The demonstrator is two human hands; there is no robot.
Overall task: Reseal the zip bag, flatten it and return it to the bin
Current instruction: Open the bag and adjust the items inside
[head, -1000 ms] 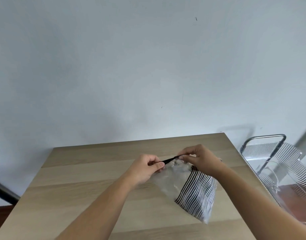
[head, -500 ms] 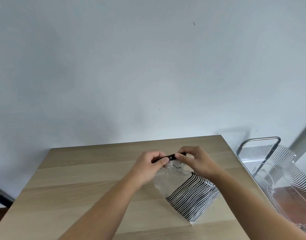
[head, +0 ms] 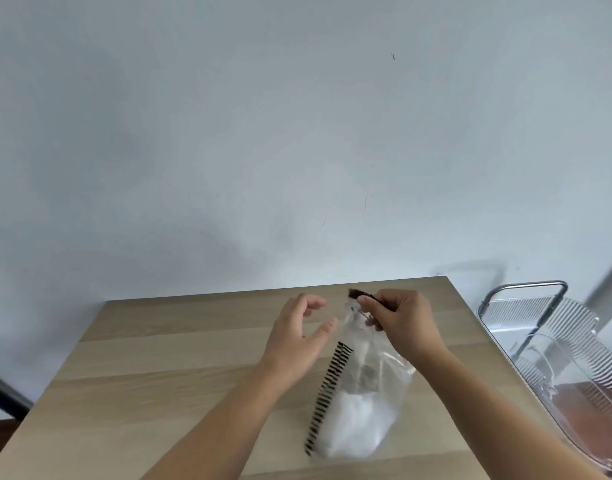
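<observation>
A clear zip bag (head: 358,403) with a black-and-white striped edge and a black zip strip hangs over the wooden table (head: 159,382), its lower end near the tabletop. My right hand (head: 401,322) pinches the black strip at the bag's top corner. Just left of the bag, my left hand (head: 297,336) is off it, fingers spread, holding nothing. The clear ribbed plastic bin (head: 571,355) stands to the right of the table, beyond its edge.
A pale wall rises behind the table's far edge. A metal handle frame (head: 526,289) stands at the bin's far end. A dark bar (head: 3,393) crosses the lower left corner of the view.
My left hand let go of the zip strip and opened. The bag swung round to hang from my right hand, its striped side now turned edge-on to the left.
</observation>
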